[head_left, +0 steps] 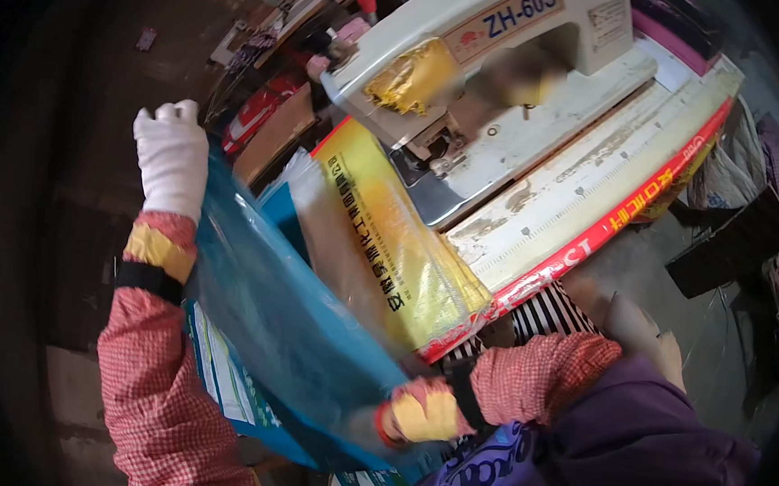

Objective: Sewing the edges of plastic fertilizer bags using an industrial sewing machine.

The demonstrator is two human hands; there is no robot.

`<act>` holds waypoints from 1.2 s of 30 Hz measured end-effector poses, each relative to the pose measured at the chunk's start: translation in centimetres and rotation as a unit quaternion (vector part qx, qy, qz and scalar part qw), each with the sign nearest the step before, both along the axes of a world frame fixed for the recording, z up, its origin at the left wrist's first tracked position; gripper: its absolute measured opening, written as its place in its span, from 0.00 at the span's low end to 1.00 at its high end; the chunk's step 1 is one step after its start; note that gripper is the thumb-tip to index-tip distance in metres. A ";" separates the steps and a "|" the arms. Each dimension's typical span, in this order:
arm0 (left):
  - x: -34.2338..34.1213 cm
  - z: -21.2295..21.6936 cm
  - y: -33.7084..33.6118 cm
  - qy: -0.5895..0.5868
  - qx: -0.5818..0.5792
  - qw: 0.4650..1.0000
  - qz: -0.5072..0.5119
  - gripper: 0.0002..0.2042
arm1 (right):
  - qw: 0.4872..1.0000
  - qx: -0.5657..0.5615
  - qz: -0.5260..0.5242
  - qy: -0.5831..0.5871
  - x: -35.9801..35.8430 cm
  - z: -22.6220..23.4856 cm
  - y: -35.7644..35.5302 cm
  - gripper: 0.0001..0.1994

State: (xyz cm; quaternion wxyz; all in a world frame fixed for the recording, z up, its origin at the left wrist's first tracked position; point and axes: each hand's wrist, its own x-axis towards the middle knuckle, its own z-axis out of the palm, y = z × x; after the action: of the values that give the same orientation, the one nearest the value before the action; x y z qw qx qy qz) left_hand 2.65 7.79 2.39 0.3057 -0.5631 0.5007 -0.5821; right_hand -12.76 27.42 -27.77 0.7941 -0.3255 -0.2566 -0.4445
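Observation:
My left hand point(172, 151), in a white glove, is raised at the left and grips the upper edge of a large blue plastic bag point(284, 326). The bag stretches down and right to my right hand point(372, 422), which shows blurred through the blue film and holds its lower end. Just right of the blue bag lies a yellow and clear woven sack point(389, 243), hanging off the edge of the sewing table point(592, 189). Both forearms wear red checked sleeves with yellow cuffs.
A white industrial sewing machine point(512, 44) stands on the worn table, whose front edge is red. Boxes and clutter point(263, 117) fill the floor at the upper left. Dark cloth and bags point(753, 214) lie at the right. Printed blue sacks point(235, 386) are stacked below the bag.

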 end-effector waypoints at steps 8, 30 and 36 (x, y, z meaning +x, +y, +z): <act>-1.1 -2.2 -3.2 0.191 0.027 0.958 0.214 0.10 | 0.905 -0.270 -0.288 0.162 -9.3 -2.4 -10.4 0.08; 1.9 -0.9 -6.0 0.431 0.100 0.873 0.204 0.07 | 0.687 -0.406 -0.156 0.582 -9.0 5.7 -18.0 0.16; 3.6 -13.5 -9.1 0.385 -0.112 0.914 0.060 0.09 | 0.682 -0.313 -0.134 0.648 -7.9 9.0 -16.4 0.13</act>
State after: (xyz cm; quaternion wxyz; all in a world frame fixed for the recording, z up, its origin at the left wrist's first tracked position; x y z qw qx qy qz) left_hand 6.28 -1.30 -11.12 0.0587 -0.8028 0.4767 -0.3532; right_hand -20.70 10.97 -18.77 0.5460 -0.7927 0.2440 -0.1186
